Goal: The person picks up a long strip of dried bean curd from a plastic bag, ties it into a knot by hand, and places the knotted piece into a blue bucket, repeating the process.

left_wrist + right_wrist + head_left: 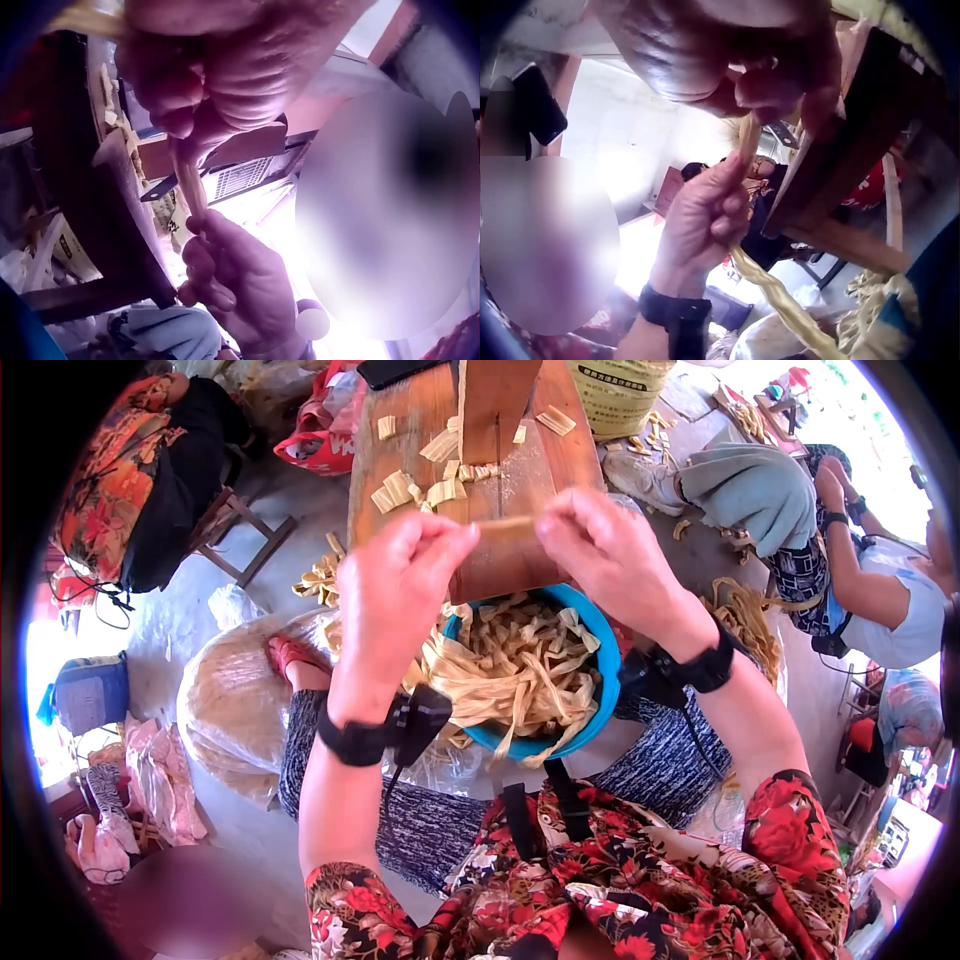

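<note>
grey floor, wooden stool at left, bright light upper right

A strip bars the gap between left hand and right hand; there's room above the blue basin (filled).

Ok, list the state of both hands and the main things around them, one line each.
Left hand: pinching the strip.
Right hand: pinching the strip farther along.
Strip: held straight between the hands, its tail hanging below the left hand.
Blue basin: heaped with loose strips, some draping over the rim.
Wooden bench: strewn with short pieces.
Red plastic bag: crumpled.
</note>
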Tool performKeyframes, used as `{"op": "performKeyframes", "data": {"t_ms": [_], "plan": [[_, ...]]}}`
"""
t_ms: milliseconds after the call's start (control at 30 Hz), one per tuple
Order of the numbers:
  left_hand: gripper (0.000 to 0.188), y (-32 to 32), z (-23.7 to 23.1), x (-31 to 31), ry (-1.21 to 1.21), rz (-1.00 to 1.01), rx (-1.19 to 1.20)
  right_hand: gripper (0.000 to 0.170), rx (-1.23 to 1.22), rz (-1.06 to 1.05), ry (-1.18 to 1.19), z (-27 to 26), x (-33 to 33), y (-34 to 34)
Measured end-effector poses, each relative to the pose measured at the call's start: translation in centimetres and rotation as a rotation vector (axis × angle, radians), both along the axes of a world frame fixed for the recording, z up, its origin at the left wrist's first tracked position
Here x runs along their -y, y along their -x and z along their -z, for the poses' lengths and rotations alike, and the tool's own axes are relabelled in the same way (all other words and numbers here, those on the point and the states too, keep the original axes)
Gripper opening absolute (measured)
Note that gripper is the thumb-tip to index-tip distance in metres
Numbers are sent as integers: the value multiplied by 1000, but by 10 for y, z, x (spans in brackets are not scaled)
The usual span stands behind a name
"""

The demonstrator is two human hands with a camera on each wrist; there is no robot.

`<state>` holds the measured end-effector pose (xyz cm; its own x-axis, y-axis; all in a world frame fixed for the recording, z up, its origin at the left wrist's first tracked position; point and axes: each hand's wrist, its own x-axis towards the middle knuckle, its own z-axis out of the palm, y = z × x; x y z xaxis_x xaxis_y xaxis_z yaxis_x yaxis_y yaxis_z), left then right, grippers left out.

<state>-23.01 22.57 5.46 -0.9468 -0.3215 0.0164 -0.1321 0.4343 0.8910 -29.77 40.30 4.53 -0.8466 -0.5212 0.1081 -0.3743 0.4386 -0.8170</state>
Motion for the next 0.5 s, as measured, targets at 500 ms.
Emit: {"op": "performKeyframes", "data": {"t_ms": [500], "plan": [[24,-63,-26,-5,-697,294,145,24,449,107,586,-25,-23,-38]]}}
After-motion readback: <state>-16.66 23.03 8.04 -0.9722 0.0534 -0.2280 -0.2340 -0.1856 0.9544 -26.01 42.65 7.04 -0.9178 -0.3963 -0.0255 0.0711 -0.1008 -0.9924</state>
